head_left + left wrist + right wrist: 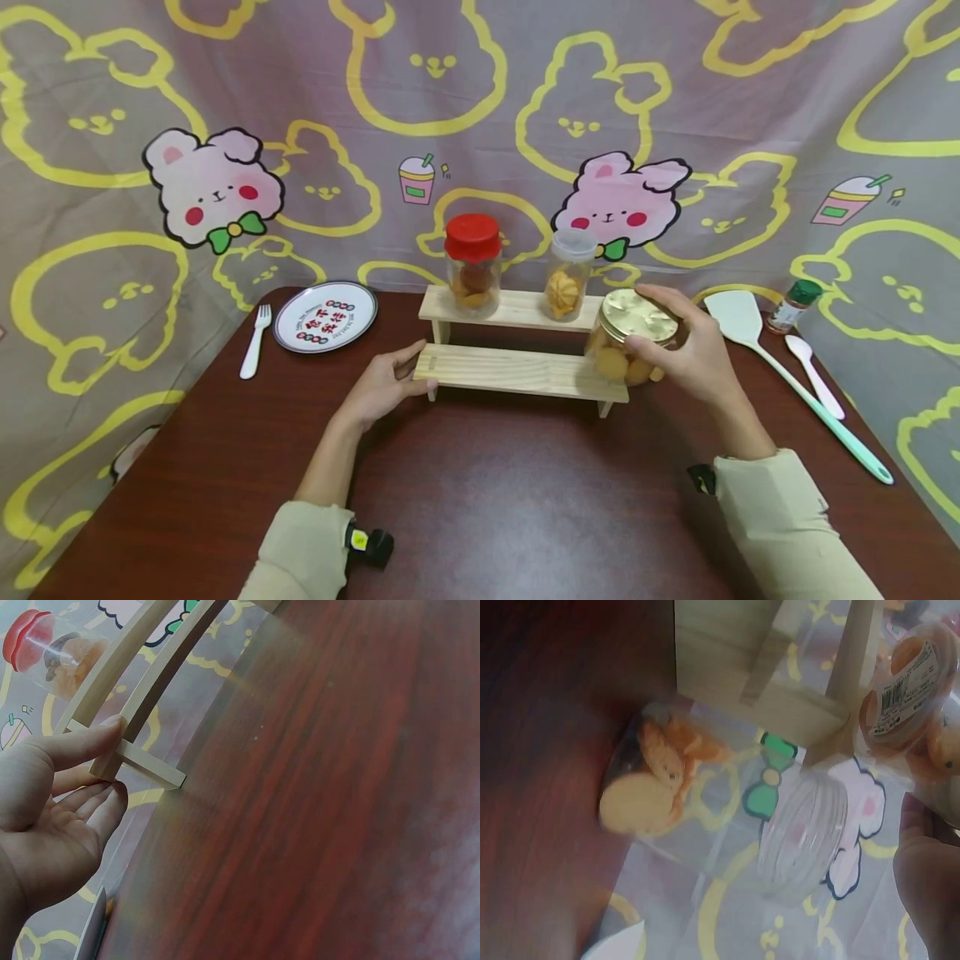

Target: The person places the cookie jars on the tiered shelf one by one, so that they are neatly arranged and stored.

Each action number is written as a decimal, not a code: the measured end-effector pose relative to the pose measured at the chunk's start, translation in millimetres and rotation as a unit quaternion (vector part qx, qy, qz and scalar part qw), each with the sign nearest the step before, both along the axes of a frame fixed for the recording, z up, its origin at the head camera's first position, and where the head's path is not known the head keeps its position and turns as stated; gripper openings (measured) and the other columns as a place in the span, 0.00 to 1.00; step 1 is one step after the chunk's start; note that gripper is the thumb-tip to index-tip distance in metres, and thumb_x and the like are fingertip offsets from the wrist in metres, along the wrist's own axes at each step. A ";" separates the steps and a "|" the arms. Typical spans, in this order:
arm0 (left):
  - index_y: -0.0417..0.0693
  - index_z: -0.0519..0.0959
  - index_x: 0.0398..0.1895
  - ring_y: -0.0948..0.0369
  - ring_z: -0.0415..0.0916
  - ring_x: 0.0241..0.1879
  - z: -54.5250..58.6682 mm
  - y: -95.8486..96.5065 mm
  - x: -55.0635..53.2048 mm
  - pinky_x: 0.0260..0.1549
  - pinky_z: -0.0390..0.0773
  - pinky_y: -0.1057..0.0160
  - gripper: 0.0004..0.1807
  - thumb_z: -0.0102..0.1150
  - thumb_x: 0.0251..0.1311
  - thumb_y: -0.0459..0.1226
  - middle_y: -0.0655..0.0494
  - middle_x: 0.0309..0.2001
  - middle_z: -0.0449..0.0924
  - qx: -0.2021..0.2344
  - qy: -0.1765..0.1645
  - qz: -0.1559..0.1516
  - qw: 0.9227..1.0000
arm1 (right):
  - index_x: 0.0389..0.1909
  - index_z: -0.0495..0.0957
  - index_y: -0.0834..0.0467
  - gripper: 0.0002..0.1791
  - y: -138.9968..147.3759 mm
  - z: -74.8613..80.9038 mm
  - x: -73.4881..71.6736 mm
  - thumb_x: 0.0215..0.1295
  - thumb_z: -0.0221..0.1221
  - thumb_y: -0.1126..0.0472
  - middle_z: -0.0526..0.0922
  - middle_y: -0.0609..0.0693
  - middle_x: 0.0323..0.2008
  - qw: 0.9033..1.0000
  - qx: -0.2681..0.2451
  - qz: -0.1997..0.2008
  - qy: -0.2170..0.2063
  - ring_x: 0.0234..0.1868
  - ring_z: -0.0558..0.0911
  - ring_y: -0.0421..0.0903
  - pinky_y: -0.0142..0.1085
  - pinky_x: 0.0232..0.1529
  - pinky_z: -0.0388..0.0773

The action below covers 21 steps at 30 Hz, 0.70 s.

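A two-tier wooden rack (pixel 517 372) stands on the table. My left hand (pixel 378 385) grips the left end of its lower tier, thumb on top and fingers underneath, as the left wrist view also shows. With my right hand (pixel 699 354) I hold a clear jar of round cookies by its gold lid (pixel 637 315), at the rack's right end. The right wrist view shows this jar's labelled base (pixel 907 694) turned to the camera. Another clear jar with cookies (pixel 641 802) stands on the table beside the rack, mostly hidden in the head view behind the held jar.
On the upper tier stand a red-lidded jar (pixel 473 271) and a clear-lidded jar (pixel 567 279). A plate (pixel 326 317) and a fork (pixel 257 342) lie left. A spatula (pixel 795 375), a spoon (pixel 815 377) and a green-capped bottle (pixel 793 307) are right. Patterned cloth hangs behind.
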<state>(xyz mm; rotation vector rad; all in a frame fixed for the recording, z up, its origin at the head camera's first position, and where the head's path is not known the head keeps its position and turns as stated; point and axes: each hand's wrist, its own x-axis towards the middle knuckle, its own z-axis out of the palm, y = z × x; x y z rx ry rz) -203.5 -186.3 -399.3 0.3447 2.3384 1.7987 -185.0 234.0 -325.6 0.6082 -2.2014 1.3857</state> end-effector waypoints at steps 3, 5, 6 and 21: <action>0.31 0.59 0.76 0.50 0.63 0.70 -0.3 -0.1 -0.1 0.65 0.69 0.59 0.43 0.70 0.60 0.29 0.41 0.75 0.60 0.000 -0.001 -0.001 1.000 | 0.62 0.78 0.64 0.35 -5.2 -2.7 -1.9 0.47 0.72 0.74 0.80 0.60 0.58 1.000 0.019 0.003 0.014 0.54 0.75 0.37 0.22 0.52 0.69; 0.31 0.59 0.76 0.50 0.63 0.70 -0.3 0.3 -0.1 0.65 0.68 0.59 0.43 0.69 0.60 0.29 0.41 0.75 0.60 0.001 -0.001 -0.002 1.000 | 0.61 0.79 0.63 0.35 -9.2 -3.5 -2.9 0.46 0.73 0.73 0.80 0.60 0.57 0.999 0.029 0.005 0.023 0.55 0.74 0.37 0.24 0.54 0.68; 0.31 0.59 0.76 0.50 0.63 0.70 -0.3 0.4 -0.2 0.65 0.68 0.59 0.43 0.69 0.60 0.29 0.41 0.75 0.60 0.001 -0.002 -0.002 1.000 | 0.61 0.79 0.63 0.35 -11.1 -4.1 -3.5 0.46 0.73 0.73 0.80 0.60 0.58 0.999 0.030 0.010 0.022 0.56 0.73 0.37 0.24 0.55 0.67; 0.31 0.58 0.76 0.50 0.63 0.70 0.3 -0.4 -0.7 0.65 0.69 0.59 0.43 0.70 0.60 0.29 0.41 0.75 0.59 -0.003 -0.001 -0.001 1.000 | 0.64 0.77 0.62 0.38 -45.2 -11.5 -10.4 0.48 0.76 0.70 0.79 0.55 0.59 0.996 0.049 0.074 -0.008 0.55 0.75 0.43 0.24 0.54 0.72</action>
